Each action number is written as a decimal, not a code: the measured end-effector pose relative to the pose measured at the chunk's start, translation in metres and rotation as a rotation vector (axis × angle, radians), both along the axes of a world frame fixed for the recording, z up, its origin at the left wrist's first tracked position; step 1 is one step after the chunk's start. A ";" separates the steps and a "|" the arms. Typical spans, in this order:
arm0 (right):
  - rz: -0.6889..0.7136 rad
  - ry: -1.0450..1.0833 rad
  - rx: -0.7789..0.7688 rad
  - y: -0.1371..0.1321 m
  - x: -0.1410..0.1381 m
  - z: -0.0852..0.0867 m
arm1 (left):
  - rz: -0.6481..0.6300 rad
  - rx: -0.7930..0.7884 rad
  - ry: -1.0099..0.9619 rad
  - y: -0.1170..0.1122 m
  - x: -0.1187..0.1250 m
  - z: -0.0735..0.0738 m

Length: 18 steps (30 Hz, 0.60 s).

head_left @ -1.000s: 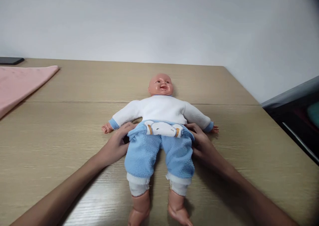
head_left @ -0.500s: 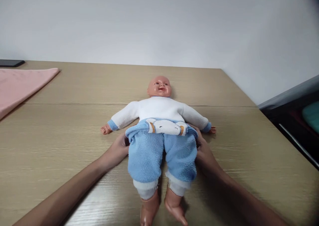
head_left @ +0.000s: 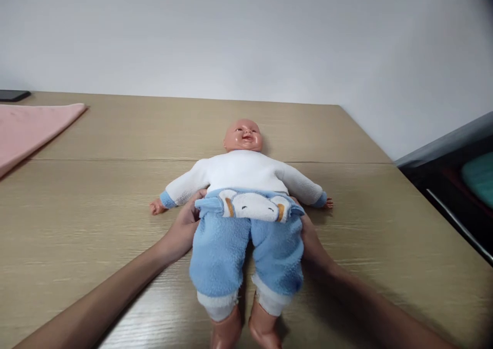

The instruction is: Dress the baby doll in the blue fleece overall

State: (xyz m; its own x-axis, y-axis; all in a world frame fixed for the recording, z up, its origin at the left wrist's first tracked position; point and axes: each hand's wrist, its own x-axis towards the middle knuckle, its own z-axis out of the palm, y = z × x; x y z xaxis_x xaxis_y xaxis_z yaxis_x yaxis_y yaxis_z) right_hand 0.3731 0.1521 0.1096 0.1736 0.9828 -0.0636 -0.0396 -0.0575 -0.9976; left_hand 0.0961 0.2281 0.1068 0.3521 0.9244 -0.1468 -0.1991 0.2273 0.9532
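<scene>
A baby doll [head_left: 243, 137] lies on its back on the wooden table, head away from me and arms spread. It wears a white top [head_left: 242, 169] with blue cuffs and fuzzy blue trousers [head_left: 219, 256] with white leg cuffs. Across the waist, an animal-face patch [head_left: 254, 206] is folded over. My left hand [head_left: 185, 226] is closed on the trousers at the left side of the waist, its thumb near the top's hem. At the opposite side, my right hand [head_left: 310, 236] grips the trousers, with most of its fingers hidden behind the cloth.
Pink cloth [head_left: 34, 128] lies at the left of the wooden table [head_left: 115, 185], with a flat dark object [head_left: 13, 95] behind it. A pale wall [head_left: 231, 41] rises beyond the far edge. Past the table's right edge are a black item [head_left: 442, 179] and something teal [head_left: 479, 179].
The trousers' waist and folded patch have shifted slightly toward me, showing more of the patch. Both hands keep their hold at the sides. The view has moved a little.
</scene>
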 end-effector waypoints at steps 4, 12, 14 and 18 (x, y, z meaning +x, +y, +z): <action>-0.025 -0.108 0.119 -0.001 0.005 0.006 | 0.005 -0.008 0.038 0.006 0.002 0.005; -0.071 0.069 0.041 0.012 0.012 -0.002 | -0.049 -0.016 0.022 0.010 0.003 0.017; -0.019 0.166 0.002 0.018 0.014 -0.002 | -0.032 -0.097 -0.036 0.011 0.003 0.017; 0.058 0.230 -0.007 0.030 0.024 -0.002 | -0.033 -0.251 -0.174 0.019 -0.003 0.015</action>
